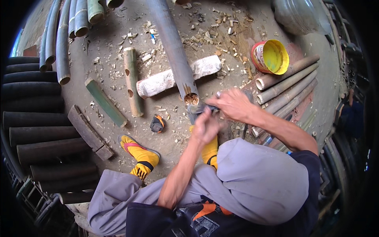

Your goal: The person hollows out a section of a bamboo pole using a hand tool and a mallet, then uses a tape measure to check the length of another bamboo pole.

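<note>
A dark metal blade (199, 108) is gripped by both the left hand (206, 127) and the right hand (233, 104) at the cut end of the long grey-green bamboo pole (173, 51); the pole looks stiff and heavy. It is likely best held by its round sides, away from the splintery end.

Grey-brown long bamboo pole (171, 47), its cut end pale tan and splintered; beneath it a short log (177, 76) mottled white and grey, beside a dull olive-tan bored bamboo piece (132, 81) and a flat green slat (105, 102). Bucket (271, 57) bright yellow inside, red and white on the outer wall; next to it cut bamboo lengths (287, 85) beige with cream ends; at far left, stacked poles (35, 118) near black, and above them leaning bamboo stems (65, 29) grey-green. Floor (118, 59) grey-brown, flecked with pale wood chips; socks (143, 155) yellow with black stripes under red-strapped sandals, trousers (256, 181) light grey, shirt (181, 221) dark navy with orange and white print, small tool (157, 123) black and orange.
</note>
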Motion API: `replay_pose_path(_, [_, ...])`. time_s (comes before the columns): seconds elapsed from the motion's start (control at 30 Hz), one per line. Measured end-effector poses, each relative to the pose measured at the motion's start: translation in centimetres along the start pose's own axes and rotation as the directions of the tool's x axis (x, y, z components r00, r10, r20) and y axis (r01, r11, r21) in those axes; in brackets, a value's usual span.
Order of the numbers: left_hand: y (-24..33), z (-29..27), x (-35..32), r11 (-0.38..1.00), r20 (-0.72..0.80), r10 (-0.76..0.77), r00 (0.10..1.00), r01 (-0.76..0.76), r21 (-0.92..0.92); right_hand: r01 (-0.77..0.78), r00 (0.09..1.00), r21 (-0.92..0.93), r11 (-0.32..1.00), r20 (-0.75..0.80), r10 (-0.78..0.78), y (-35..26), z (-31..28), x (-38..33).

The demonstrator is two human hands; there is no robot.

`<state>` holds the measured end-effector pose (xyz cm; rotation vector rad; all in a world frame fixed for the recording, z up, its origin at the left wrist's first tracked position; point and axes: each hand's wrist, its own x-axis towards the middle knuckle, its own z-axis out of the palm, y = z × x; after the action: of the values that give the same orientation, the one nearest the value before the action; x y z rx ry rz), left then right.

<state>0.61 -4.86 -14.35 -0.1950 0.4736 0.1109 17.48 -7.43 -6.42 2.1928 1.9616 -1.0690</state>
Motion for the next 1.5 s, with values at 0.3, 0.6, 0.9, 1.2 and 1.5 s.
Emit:
replay_pose_path(0.3, [3.6,4.6,-3.9,0.158,-0.238,0.440,0.866,0.186,0.970,0.094,0.888,0.062,0.994,-0.456,-0.055,-5.0,-6.2,-1.2])
replay_pose_path(0.6, [4.2,-1.8,-11.8,0.048,-0.270,0.546,0.793,0.292,0.955,0.642,0.741,-0.014,0.767,0.271,-0.615,-7.7,5.6,7.1])
replay_pose_path(0.9, [17.5,4.6,-10.2,-0.619,-0.126,0.432,0.893,0.396,0.679,0.358,0.933,0.285,0.889,-0.153,-0.327,-9.3,4.0,10.1])
replay_pose_path(1.2, [20.2,17.1,2.3,-0.981,-0.039,-0.170,0.985,-0.173,-0.084,0.305,0.682,0.647,0.699,-0.661,0.314,-7.3,3.8,9.6])
replay_pose_path(1.5, [14.9,14.0,-5.5,-0.498,-0.263,0.256,0.930,0.360,0.789,0.235,0.548,0.656,0.717,-0.699,0.460,-5.6,0.8,-2.8])
